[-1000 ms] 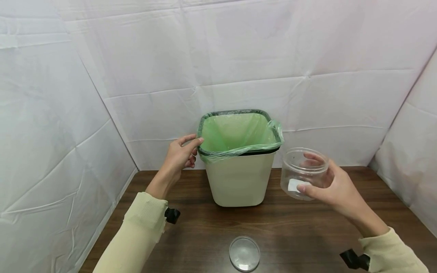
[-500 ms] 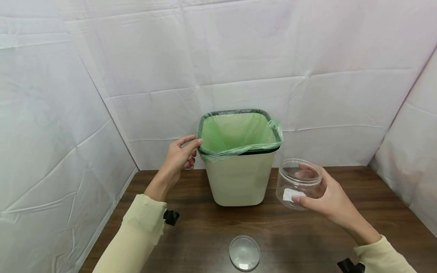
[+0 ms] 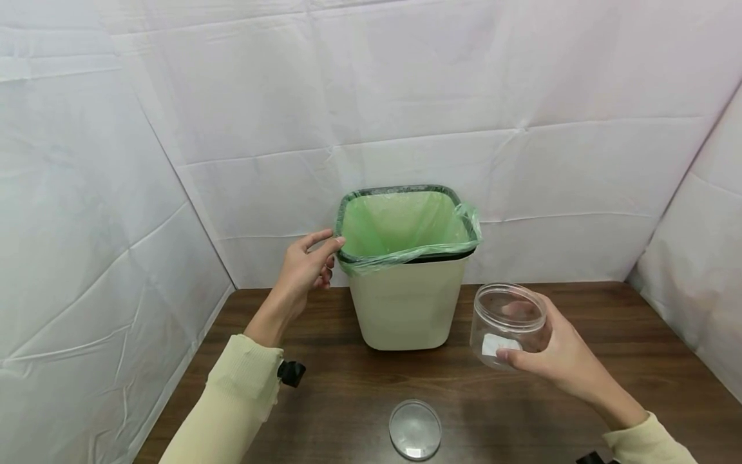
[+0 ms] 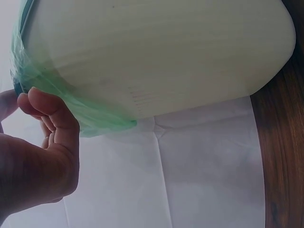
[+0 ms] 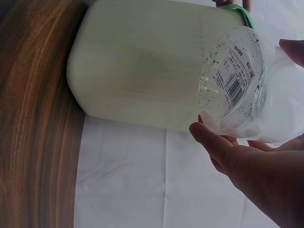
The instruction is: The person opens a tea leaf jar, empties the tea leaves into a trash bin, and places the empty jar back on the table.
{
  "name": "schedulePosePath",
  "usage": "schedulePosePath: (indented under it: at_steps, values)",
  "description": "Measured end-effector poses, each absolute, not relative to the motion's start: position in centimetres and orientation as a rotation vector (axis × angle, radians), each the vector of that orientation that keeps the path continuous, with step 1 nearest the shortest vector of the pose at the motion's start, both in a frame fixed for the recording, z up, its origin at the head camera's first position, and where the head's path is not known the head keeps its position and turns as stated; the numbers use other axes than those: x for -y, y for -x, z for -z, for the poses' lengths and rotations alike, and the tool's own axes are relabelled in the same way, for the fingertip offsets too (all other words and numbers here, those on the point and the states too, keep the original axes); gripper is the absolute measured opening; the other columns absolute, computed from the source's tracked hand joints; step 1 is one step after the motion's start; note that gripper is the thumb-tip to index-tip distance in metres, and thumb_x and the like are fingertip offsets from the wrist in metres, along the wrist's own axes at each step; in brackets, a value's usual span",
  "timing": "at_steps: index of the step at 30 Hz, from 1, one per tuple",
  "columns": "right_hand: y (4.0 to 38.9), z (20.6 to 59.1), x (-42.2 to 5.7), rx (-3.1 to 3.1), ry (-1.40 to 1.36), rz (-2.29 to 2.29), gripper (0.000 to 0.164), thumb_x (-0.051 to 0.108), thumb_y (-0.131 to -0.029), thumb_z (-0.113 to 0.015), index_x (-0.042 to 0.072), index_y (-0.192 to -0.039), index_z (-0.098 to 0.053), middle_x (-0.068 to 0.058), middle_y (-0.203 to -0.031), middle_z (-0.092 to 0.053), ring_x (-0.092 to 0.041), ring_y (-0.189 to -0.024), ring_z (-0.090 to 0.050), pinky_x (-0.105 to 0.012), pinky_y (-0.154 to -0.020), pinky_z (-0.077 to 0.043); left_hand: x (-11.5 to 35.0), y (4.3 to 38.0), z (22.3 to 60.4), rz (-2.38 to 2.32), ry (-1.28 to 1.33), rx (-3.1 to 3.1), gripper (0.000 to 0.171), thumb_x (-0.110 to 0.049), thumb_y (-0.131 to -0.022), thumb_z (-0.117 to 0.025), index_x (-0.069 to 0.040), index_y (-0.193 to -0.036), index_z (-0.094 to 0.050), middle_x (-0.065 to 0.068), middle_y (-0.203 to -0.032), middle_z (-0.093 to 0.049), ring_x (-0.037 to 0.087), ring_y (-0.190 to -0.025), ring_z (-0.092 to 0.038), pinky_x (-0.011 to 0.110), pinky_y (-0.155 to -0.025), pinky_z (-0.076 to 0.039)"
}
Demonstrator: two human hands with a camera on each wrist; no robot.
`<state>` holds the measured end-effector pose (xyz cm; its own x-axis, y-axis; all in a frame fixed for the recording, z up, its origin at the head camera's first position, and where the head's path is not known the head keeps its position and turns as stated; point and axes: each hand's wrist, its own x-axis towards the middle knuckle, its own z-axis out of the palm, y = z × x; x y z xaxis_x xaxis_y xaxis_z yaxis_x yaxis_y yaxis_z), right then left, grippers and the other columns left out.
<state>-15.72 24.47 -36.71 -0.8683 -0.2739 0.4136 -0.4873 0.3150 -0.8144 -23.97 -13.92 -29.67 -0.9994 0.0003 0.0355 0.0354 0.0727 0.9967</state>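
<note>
A cream trash can (image 3: pixel 406 309), lined with a green plastic bag (image 3: pixel 400 225), stands upright on the table. At its left rim is my left hand (image 3: pixel 304 264), thumb and fingers pinching the edge; in the left wrist view the curled fingers (image 4: pixel 52 107) meet the bag-covered rim. My right hand (image 3: pixel 559 348) grips a clear plastic jar (image 3: pixel 504 322), lidless and held upright right of the can. The right wrist view shows its base, with dark specks and a white barcode label (image 5: pixel 235 78). A round clear lid (image 3: pixel 415 430) lies flat on the table in front of the can.
The dark wood table (image 3: pixel 342 399) runs up to a white cloth backdrop (image 3: pixel 261 116) close behind the can. More white cloth hangs along the left and right sides.
My right hand has lowered the jar towards the table, shifting it slightly left at first. The left hand stays at the can's rim, and the lid has not moved.
</note>
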Motion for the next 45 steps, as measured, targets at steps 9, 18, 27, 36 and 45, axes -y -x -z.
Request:
schedulePosePath:
  at_steps: [9, 18, 27, 36, 45]
  values:
    - [15.6, 37.5, -24.4, 2.419, -0.705, -1.51, 0.084, -0.001, -0.076, -0.086, 0.01, -0.146, -0.042, -0.015, -0.125, -0.057, -0.011, -0.098, -0.066, -0.026, -0.076, -0.056, 14.0, 23.6, 29.9, 2.099, 0.03, 2.258, 0.054, -0.038, -0.096, -0.07, -0.02, -0.144, -0.053, 0.006, -0.077, -0.053, 0.014, -0.054, -0.045, 0.027, -0.052, -0.048]
    - [15.5, 38.7, -24.4, 2.458, -0.717, -1.478, 0.085, 0.005, -0.077, -0.088, 0.013, -0.148, -0.042, -0.012, -0.126, -0.059, -0.012, -0.102, -0.065, -0.023, -0.081, -0.053, 14.1, 23.1, 29.9, 2.096, 0.051, 2.238, 0.051, -0.036, -0.097, -0.069, -0.021, -0.143, -0.055, 0.004, -0.074, -0.052, 0.013, -0.054, -0.046, 0.027, -0.053, -0.047]
    - [15.3, 39.6, -24.4, 2.473, -0.708, -1.486, 0.086, 0.006, -0.076, -0.089, 0.012, -0.148, -0.042, -0.01, -0.125, -0.061, -0.012, -0.102, -0.066, -0.02, -0.083, -0.052, 14.1, 22.5, 29.8, 2.11, 0.075, 2.224, 0.051, -0.035, -0.097, -0.07, -0.021, -0.143, -0.055, 0.002, -0.069, -0.052, 0.014, -0.053, -0.045, 0.028, -0.052, -0.047]
    - [14.9, 40.5, -24.5, 2.489, -0.695, -1.484, 0.085, 0.009, -0.074, -0.091, 0.011, -0.146, -0.045, -0.01, -0.125, -0.063, -0.012, -0.104, -0.065, -0.017, -0.086, -0.049, 13.9, 22.2, 30.0, 2.107, 0.084, 2.211, 0.05, -0.035, -0.097, -0.07, -0.022, -0.143, -0.056, 0.003, -0.073, -0.053, 0.013, -0.054, -0.046, 0.027, -0.052, -0.047]
    - [14.8, 41.2, -24.5, 2.464, -0.749, -1.5, 0.086, 0.008, -0.074, -0.09, 0.009, -0.146, -0.044, -0.013, -0.125, -0.062, -0.011, -0.105, -0.064, -0.015, -0.088, -0.047, 13.5, 21.7, 30.2, 2.149, 0.074, 2.174, 0.05, -0.033, -0.097, -0.069, -0.021, -0.143, -0.055, 0.004, -0.074, -0.054, 0.013, -0.054, -0.047, 0.027, -0.052, -0.046]
